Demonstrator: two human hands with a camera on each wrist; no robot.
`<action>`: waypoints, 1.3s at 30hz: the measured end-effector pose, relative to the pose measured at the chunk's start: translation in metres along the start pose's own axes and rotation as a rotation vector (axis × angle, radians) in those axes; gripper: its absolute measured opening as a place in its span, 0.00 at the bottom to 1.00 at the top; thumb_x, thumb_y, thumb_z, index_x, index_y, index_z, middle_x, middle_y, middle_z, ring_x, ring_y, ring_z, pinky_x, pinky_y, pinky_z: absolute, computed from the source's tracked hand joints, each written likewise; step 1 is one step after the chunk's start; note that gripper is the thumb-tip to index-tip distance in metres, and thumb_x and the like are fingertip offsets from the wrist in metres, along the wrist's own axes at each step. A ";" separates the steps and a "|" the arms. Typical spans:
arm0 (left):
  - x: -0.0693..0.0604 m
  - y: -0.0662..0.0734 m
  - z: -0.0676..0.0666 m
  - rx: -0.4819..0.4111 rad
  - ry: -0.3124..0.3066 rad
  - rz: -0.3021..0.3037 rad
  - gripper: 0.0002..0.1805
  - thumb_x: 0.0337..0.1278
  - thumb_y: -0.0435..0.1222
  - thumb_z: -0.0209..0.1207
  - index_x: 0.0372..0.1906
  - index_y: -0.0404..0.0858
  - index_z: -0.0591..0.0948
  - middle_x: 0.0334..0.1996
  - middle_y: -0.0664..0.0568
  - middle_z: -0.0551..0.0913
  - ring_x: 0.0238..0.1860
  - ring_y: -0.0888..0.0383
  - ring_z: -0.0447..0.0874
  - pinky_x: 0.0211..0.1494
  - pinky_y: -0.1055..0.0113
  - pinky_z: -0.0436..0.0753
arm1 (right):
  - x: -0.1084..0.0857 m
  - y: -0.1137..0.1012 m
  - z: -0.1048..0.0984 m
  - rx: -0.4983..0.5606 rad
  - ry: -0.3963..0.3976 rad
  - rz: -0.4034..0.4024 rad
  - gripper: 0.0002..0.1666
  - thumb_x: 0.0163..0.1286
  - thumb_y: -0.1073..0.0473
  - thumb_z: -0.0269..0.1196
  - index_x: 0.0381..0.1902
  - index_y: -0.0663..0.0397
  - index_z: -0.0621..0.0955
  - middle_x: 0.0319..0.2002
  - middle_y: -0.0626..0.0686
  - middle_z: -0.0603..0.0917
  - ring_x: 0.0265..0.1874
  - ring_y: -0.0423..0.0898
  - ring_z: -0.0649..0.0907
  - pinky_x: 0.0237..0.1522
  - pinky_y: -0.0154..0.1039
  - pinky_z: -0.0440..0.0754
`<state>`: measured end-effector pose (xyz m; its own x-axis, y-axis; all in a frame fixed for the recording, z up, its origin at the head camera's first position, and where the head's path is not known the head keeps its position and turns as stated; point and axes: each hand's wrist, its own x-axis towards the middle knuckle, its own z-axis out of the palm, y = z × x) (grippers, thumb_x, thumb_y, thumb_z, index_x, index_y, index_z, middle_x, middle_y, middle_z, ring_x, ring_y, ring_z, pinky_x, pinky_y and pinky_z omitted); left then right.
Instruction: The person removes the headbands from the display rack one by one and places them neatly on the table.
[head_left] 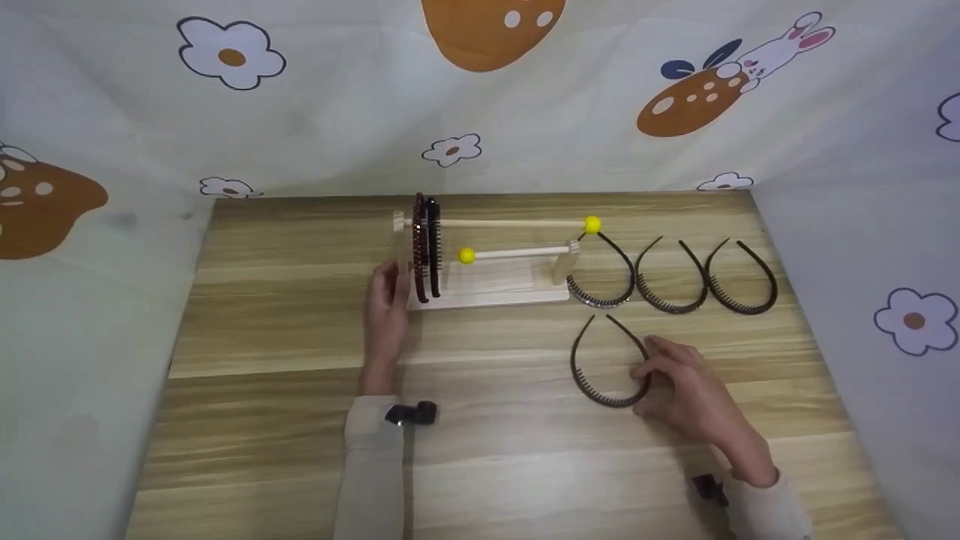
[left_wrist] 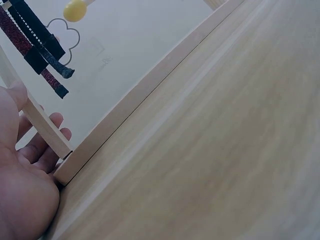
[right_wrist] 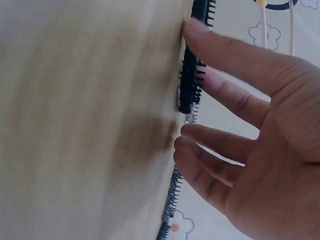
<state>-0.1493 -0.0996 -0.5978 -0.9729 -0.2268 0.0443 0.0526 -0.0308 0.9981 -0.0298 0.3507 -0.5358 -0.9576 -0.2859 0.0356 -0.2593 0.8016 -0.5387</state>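
My left hand (head_left: 386,307) grips the left upright of a wooden rack (head_left: 495,291), with thumb and fingers on either side of the post in the left wrist view. Dark toothed headbands (head_left: 427,247), one of them reddish and sparkly, hang on the rack's longer rod beside that post. On the right, my right hand (head_left: 686,382) pinches the right side of a black toothed headband (head_left: 613,403) with thumb and index finger. In the right wrist view the thumb lies against this headband (right_wrist: 189,85); the other fingers are loosely bent.
Behind the right hand, three more headbands lie in a row: a glittery one (head_left: 604,303) by the rack, a middle one (head_left: 671,309) and a right one (head_left: 750,310). Yellow balls (head_left: 466,256) cap the rods. Patterned cloth (head_left: 337,112) surrounds the wooden table (head_left: 262,435).
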 end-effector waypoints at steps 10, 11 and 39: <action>0.000 0.002 0.001 -0.003 -0.002 -0.010 0.22 0.90 0.35 0.53 0.75 0.27 0.71 0.76 0.31 0.75 0.80 0.39 0.72 0.85 0.48 0.70 | 0.015 -0.016 -0.012 0.003 0.089 -0.032 0.25 0.50 0.67 0.89 0.45 0.53 0.90 0.73 0.69 0.80 0.73 0.73 0.74 0.72 0.77 0.72; 0.000 0.002 0.001 0.010 0.000 -0.016 0.22 0.90 0.36 0.53 0.75 0.28 0.71 0.77 0.31 0.74 0.81 0.38 0.70 0.85 0.48 0.69 | 0.018 -0.018 -0.011 0.010 0.091 -0.032 0.24 0.52 0.66 0.89 0.45 0.54 0.90 0.73 0.68 0.80 0.73 0.73 0.74 0.72 0.76 0.72; 0.000 -0.002 -0.002 0.052 -0.009 -0.005 0.32 0.89 0.48 0.55 0.79 0.29 0.70 0.78 0.31 0.73 0.81 0.36 0.70 0.86 0.47 0.70 | 0.088 -0.105 0.016 0.167 0.301 -0.272 0.23 0.65 0.65 0.83 0.57 0.57 0.88 0.60 0.58 0.89 0.62 0.56 0.85 0.50 0.42 0.89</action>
<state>-0.1492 -0.1011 -0.5995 -0.9751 -0.2182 0.0393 0.0362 0.0186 0.9992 -0.0845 0.2328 -0.4891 -0.8576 -0.2888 0.4255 -0.5068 0.6154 -0.6037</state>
